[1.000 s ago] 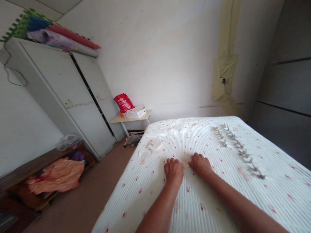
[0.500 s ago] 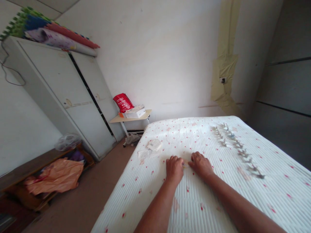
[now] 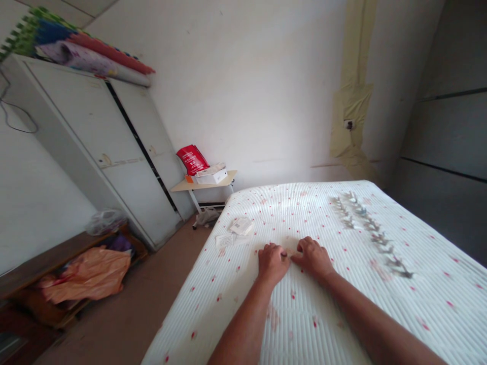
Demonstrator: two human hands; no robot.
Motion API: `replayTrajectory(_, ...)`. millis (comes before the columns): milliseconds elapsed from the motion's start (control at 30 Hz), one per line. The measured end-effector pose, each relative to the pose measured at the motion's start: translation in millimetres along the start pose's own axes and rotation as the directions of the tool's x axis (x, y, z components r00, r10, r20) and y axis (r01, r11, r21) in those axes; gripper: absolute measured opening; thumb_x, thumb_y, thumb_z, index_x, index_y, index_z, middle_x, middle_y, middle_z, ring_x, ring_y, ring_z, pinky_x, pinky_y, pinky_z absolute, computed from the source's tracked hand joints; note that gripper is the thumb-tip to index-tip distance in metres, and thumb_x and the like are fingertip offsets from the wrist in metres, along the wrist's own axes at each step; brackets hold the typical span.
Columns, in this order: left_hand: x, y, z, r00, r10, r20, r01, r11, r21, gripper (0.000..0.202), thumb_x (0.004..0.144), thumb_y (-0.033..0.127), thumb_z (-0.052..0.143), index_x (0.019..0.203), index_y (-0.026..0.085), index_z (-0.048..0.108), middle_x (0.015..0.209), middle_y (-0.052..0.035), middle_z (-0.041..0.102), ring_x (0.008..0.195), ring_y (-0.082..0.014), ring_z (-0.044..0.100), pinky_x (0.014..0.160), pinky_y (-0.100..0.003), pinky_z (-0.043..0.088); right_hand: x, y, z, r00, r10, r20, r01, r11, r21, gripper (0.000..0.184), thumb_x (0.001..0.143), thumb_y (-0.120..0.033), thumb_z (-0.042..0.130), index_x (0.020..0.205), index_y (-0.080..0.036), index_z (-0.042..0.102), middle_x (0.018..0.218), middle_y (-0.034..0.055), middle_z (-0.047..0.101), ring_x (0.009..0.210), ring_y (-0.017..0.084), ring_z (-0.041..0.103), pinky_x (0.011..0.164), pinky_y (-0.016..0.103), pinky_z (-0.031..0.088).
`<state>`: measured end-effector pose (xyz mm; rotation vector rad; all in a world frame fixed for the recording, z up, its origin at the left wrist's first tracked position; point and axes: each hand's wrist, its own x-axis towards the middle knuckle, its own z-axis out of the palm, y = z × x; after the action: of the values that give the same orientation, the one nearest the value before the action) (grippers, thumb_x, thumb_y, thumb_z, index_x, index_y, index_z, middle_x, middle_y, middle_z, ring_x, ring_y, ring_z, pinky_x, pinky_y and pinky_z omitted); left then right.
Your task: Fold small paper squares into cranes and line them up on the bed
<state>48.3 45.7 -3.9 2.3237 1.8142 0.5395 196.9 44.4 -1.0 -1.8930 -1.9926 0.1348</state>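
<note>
Both hands rest low over the patterned mattress (image 3: 304, 304), close together. The curled fingers of my left hand (image 3: 273, 261) pinch one side of a small pale piece of paper (image 3: 289, 252). From the other side, my right hand (image 3: 314, 256) holds it with thumb and fingers. Most of this paper is hidden by the fingers, so its folds cannot be made out. Beyond my left hand lie a small stack of printed paper squares (image 3: 241, 226) and a loose printed sheet (image 3: 225, 240). Rows of small folded paper figures (image 3: 380, 238), like cranes, stand to the right.
A small table (image 3: 182, 186) by the far wall carries a red bag (image 3: 192, 159) and a white box (image 3: 213, 177). On the left are a grey cabinet (image 3: 129, 177) with rolled mats (image 3: 95, 63) on top and a wooden bench (image 3: 30, 253) with an orange plastic bag (image 3: 91, 274).
The hands have drawn slightly closer together, and less of the paper shows between them. The folded figures and the printed sheets stay where they were.
</note>
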Motion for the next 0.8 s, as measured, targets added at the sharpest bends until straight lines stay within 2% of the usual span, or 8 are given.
replayTrajectory(300,1,1,2.8,0.999,-0.008,-0.034,0.008,1.0,0.004,0.012,0.072,0.027,0.057,0.082,0.022,0.061,0.091,-0.0012,0.062,0.094,-0.0195,0.052,0.076,-0.03,0.034,1,-2,-4,0.999,0.032,0.042,-0.033,0.999,0.02,0.012,0.07,-0.027,0.059,0.077,-0.017,0.057,0.088,0.0049,0.055,0.084,0.019,0.052,0.062,0.026,0.028)
replayTrajectory(467,1,0,2.4,1.0,-0.014,-0.027,0.014,1.0,-0.013,0.012,0.071,0.027,0.058,0.082,0.022,0.061,0.091,-0.0013,0.062,0.094,-0.0198,0.052,0.077,-0.03,0.034,7,8,0,0.997,0.031,0.07,-0.038,0.995,0.092,0.009,0.068,-0.019,0.057,0.076,-0.016,0.056,0.086,0.0043,0.055,0.078,0.016,0.052,0.061,0.024,0.03)
replayTrajectory(800,1,3,-1.1,1.0,-0.026,-0.004,0.026,0.999,0.023,0.014,0.072,0.029,0.058,0.083,0.023,0.062,0.091,-0.0013,0.062,0.094,-0.019,0.052,0.078,-0.029,0.035,11,14,0,0.995,0.057,0.077,-0.071,0.978,0.196,0.013,0.062,-0.01,0.057,0.074,-0.015,0.056,0.082,0.0029,0.053,0.071,0.012,0.051,0.061,0.022,0.033)
